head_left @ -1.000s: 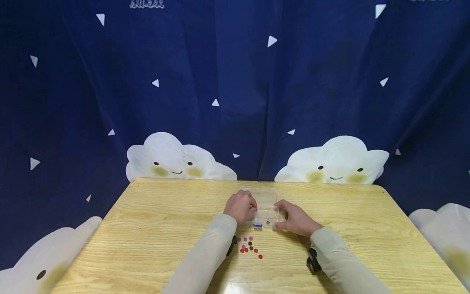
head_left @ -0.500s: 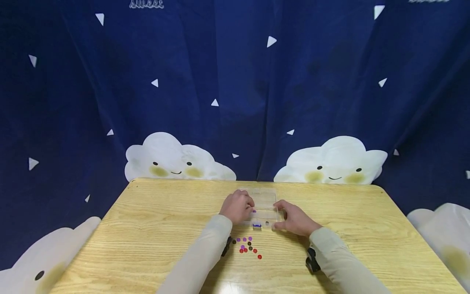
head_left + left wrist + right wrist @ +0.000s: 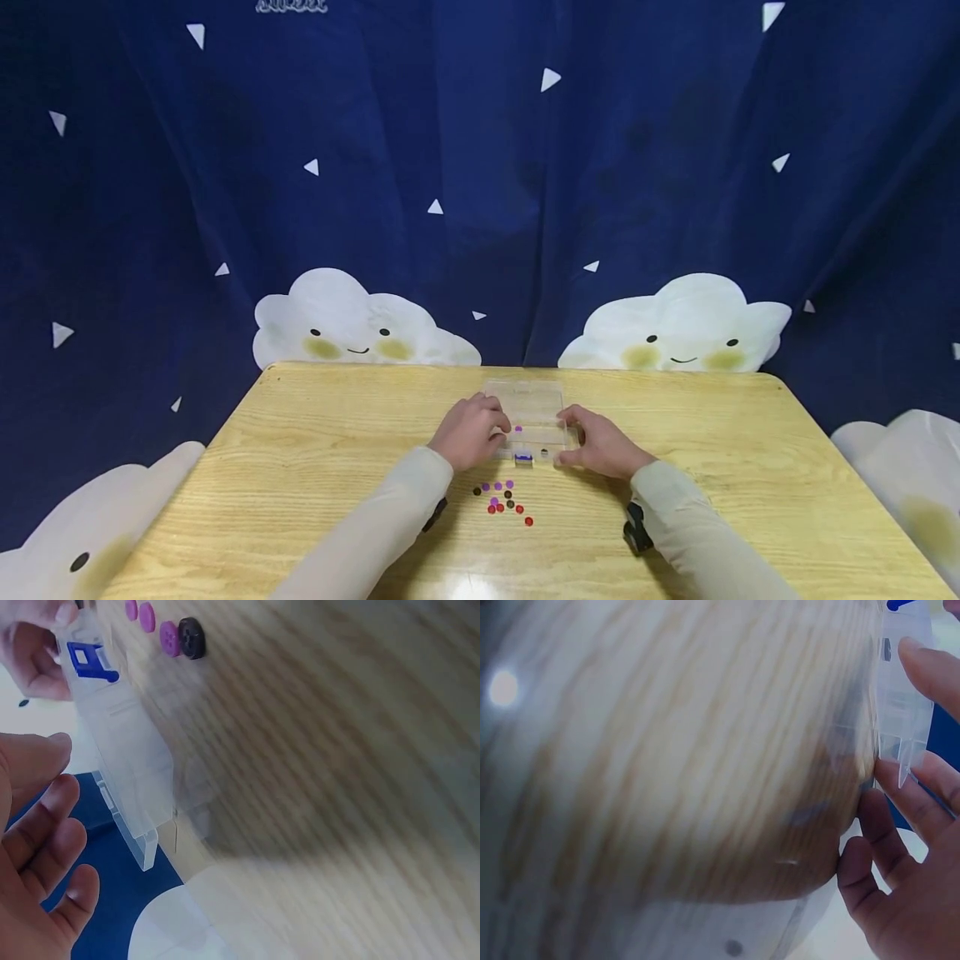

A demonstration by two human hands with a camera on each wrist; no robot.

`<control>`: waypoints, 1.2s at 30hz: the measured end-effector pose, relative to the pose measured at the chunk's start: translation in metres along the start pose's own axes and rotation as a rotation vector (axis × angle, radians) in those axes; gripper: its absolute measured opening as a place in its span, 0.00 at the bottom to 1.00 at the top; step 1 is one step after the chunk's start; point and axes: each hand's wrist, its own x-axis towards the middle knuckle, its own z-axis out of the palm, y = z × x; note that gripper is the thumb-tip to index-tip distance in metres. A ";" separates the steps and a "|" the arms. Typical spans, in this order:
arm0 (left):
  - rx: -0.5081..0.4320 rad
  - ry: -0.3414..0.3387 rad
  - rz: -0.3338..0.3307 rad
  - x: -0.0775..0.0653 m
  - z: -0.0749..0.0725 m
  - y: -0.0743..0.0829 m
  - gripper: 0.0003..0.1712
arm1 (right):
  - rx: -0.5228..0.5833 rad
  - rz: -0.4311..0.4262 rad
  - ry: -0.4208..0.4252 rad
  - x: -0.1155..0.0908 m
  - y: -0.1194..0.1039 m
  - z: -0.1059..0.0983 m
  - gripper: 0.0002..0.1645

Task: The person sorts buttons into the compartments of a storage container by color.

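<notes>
A clear plastic box (image 3: 553,435) with its lid (image 3: 536,400) raised at the back and a blue latch (image 3: 523,457) in front stands near the table's far edge. Thumb and fingers of my right hand (image 3: 603,446) grip its right side; the right wrist view shows the thumb against the clear wall (image 3: 904,712). My left hand (image 3: 467,433) hovers by the box's left side, fingers loosely bent and holding nothing. Inside the box lie a purple button (image 3: 518,428) and a black button (image 3: 544,451). In the left wrist view a holed black button (image 3: 192,637) lies beside purple buttons (image 3: 170,639).
On the wooden table (image 3: 337,467), in front of the box, lie several loose buttons: purple (image 3: 498,486), black (image 3: 508,495) and red (image 3: 528,522). A blue curtain (image 3: 495,167) with white clouds hangs behind the table's far edge.
My left hand has let go of the purple button inside the box and drawn back to the left, its fingers loosening. The right hand has stayed on the box's right side.
</notes>
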 end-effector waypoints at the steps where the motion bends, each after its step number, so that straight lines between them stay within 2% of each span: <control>1: 0.004 -0.001 0.005 -0.002 -0.001 0.000 0.06 | -0.002 0.001 0.000 0.000 0.000 0.000 0.39; 8: 0.020 -0.011 0.075 -0.015 -0.007 0.007 0.06 | 0.007 0.011 -0.014 -0.004 0.000 0.002 0.39; 15: 0.034 0.020 0.169 -0.032 -0.009 0.013 0.07 | 0.013 -0.014 -0.004 -0.005 0.000 0.002 0.38; 21: 0.017 0.026 0.215 -0.040 -0.010 0.016 0.05 | 0.012 -0.001 -0.010 -0.002 -0.001 0.000 0.38; 26: 0.004 -0.008 0.237 -0.043 -0.011 0.022 0.04 | 0.022 -0.003 -0.003 0.000 -0.002 -0.002 0.38; 31: 0.008 -0.062 0.223 -0.046 -0.009 0.028 0.03 | 0.020 0.022 -0.007 0.001 -0.002 -0.002 0.38; 36: 0.014 -0.060 0.230 -0.049 -0.004 0.030 0.03 | 0.018 0.019 -0.010 0.001 -0.002 -0.001 0.38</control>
